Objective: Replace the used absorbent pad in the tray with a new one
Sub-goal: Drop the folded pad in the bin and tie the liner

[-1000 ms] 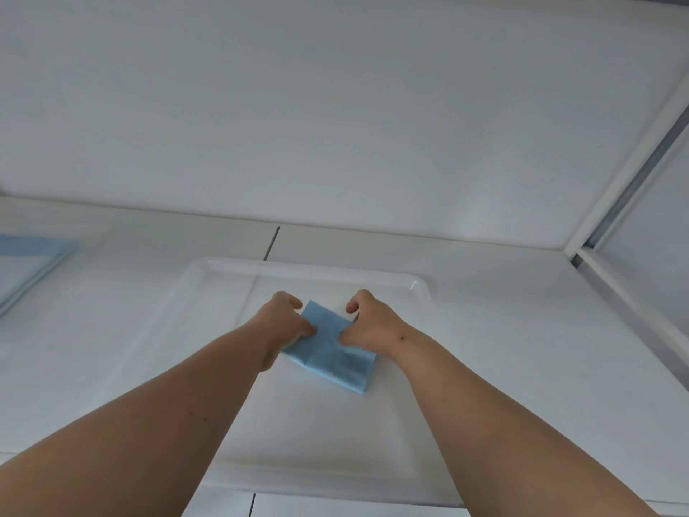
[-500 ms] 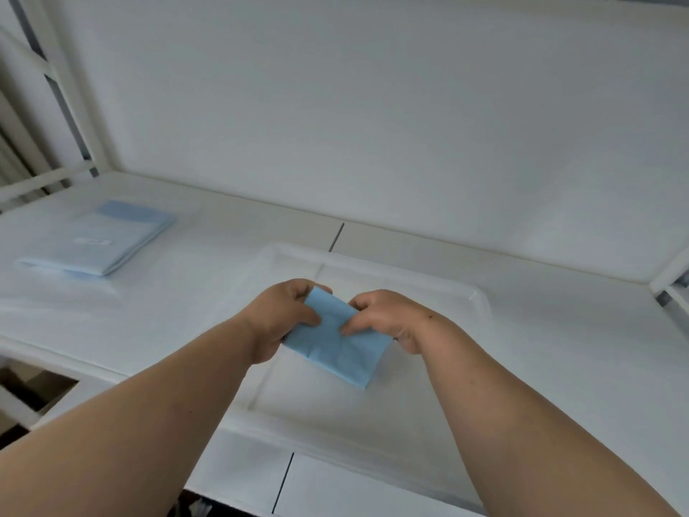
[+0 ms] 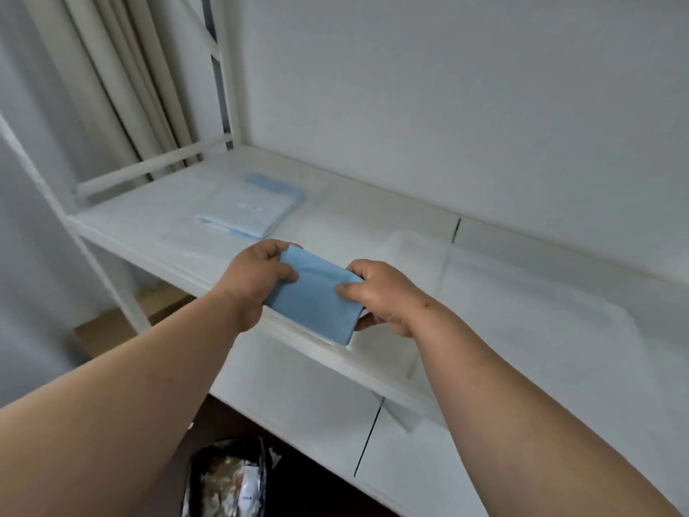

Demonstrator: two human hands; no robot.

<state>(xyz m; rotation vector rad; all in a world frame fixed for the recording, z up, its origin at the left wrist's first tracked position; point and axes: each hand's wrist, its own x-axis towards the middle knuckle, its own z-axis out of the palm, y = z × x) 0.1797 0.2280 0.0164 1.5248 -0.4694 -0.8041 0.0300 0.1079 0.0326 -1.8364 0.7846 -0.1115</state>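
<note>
Both hands hold a folded blue pad [image 3: 317, 296] in the air over the shelf's [image 3: 335, 218] front edge, left of the tray [image 3: 540, 311]. Left hand [image 3: 253, 281] grips the pad's left end, thumb on top, fingers curled behind; right hand [image 3: 380, 296] pinches the right end, thumb on top, fingers underneath. Pad is folded small, touching neither shelf nor tray. Tray sits on the shelf's right part, translucent, looks bare inside, though glare makes its floor hard to read. A stack of pads [image 3: 249, 210], light blue, lies near the shelf's back-left corner, well apart from the hands. Judging progress: used pad appears out of the tray and folded up, so removal is done. Left: discard it, take a new one from the stack, unfold, lay it in the tray. A bag [image 3: 227, 479] below the shelf's front edge, contents unclear, could be the bin.
</note>
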